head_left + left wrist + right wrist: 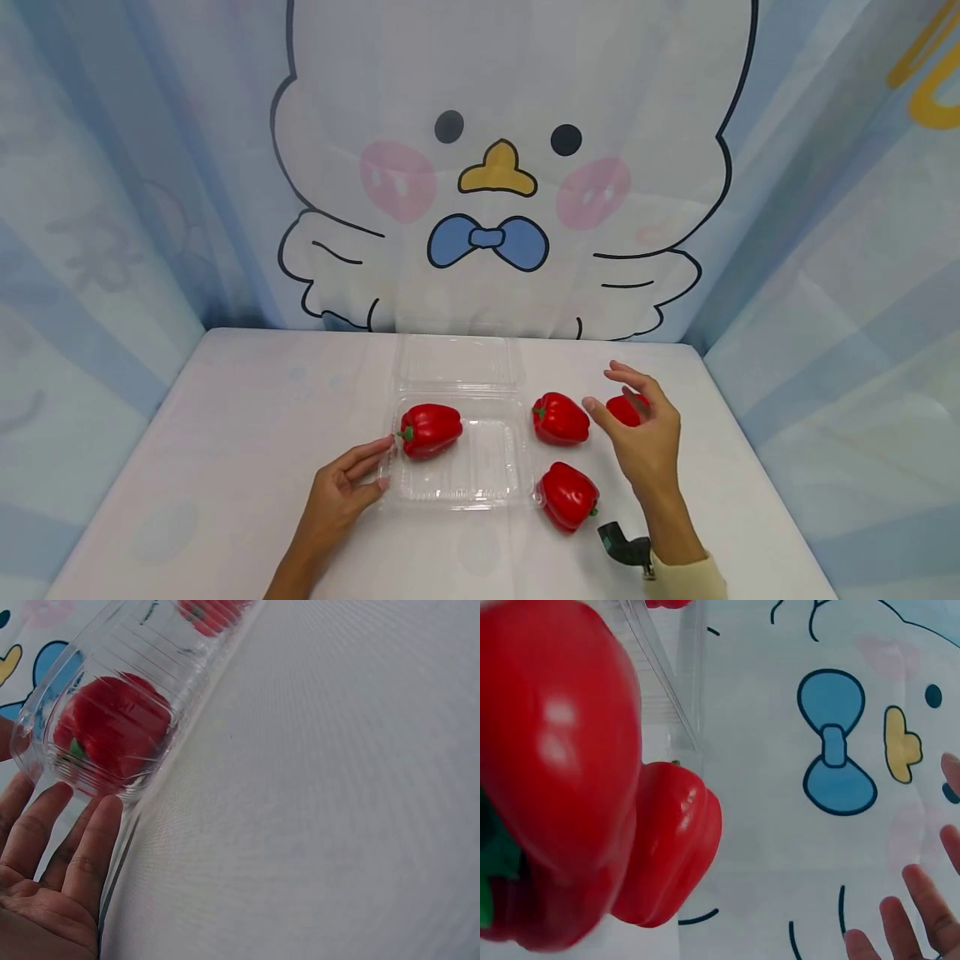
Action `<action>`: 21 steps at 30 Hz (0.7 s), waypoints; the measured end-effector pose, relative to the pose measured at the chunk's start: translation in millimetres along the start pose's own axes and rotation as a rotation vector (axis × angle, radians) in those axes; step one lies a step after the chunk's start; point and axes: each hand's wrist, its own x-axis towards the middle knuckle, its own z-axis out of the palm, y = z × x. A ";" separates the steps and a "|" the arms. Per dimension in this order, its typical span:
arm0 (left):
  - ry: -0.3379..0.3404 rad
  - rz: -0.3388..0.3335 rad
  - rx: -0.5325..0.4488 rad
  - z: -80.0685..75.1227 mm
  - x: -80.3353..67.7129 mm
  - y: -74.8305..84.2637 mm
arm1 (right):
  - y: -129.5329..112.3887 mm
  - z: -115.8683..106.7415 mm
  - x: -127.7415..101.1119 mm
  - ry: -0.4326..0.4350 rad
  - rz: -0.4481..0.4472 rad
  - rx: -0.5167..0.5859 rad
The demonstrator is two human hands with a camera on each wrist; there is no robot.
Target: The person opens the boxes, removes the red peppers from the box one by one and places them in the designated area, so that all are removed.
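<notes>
A clear plastic clamshell box (495,454) lies with its lid folded back. One red bell pepper (431,431) rests in its left part, green stem to the left. My left hand (341,500) touches the box's left edge with fingertips and thumb; in the left wrist view, its fingers (94,851) look mostly straight against the wall. My right hand (645,429) hovers at the right, thumb and fingers apart, holding nothing. Behind it, a bell pepper (622,409) is partly hidden. Two more bell peppers lie right of the box, one farther back (560,419), one nearer (568,497).
The white table (225,467) ends at a curtain (487,292) printed with a cartoon bird; more curtain hangs at both sides. A black wrist camera (625,546) sits by my right wrist. The folded-back lid (457,362) lies close to the table's far edge.
</notes>
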 end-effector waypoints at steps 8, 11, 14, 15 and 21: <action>0.003 -0.005 0.005 0.2 -0.6 1.0 | -8.1 23.7 -14.5 -0.061 -0.040 0.065; -0.006 -0.002 0.003 -0.2 -0.4 0.9 | -11.7 32.1 -19.7 -0.086 -0.051 0.079; -0.007 -0.012 -0.009 -0.4 -0.3 1.0 | -13.1 40.1 -24.2 -0.113 -0.059 0.095; -0.007 -0.016 -0.012 -0.4 -0.3 1.0 | -13.1 42.6 -25.6 -0.124 -0.062 0.105; -0.007 -0.032 -0.023 -1.0 -0.7 1.0 | -14.6 56.7 -33.0 -0.186 -0.077 0.136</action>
